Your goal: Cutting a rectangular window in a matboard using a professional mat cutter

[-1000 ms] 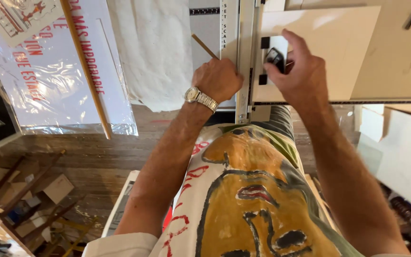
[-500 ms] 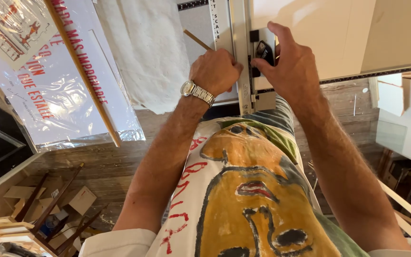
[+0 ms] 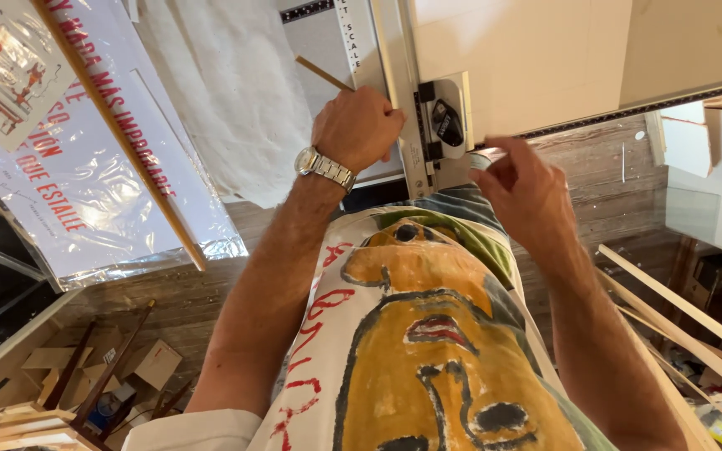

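My left hand point(image 3: 359, 125), with a metal watch on the wrist, is closed around a thin wooden pencil point(image 3: 323, 73) and rests against the pale metal rail point(image 3: 394, 83) of a mat cutter. A cutting head with a black knob point(image 3: 447, 121) sits on that rail, at the edge of a cream board point(image 3: 528, 58). My right hand point(image 3: 528, 196) hovers just below the cutting head with fingers loosely apart, touching nothing. A painted shirt point(image 3: 428, 334) fills the lower middle of the view.
A white sheet point(image 3: 236, 92) hangs left of the cutter. Further left lies a plastic-wrapped poster with red lettering point(image 3: 85, 167), crossed by a wooden strip point(image 3: 119, 134). Long wood strips point(image 3: 678, 309) lean at the right. Cardboard boxes and sticks point(image 3: 127, 367) lie on the wooden floor.
My right hand has let go of the black cutting head and drawn back toward my body. My left hand stays on the rail with the pencil.
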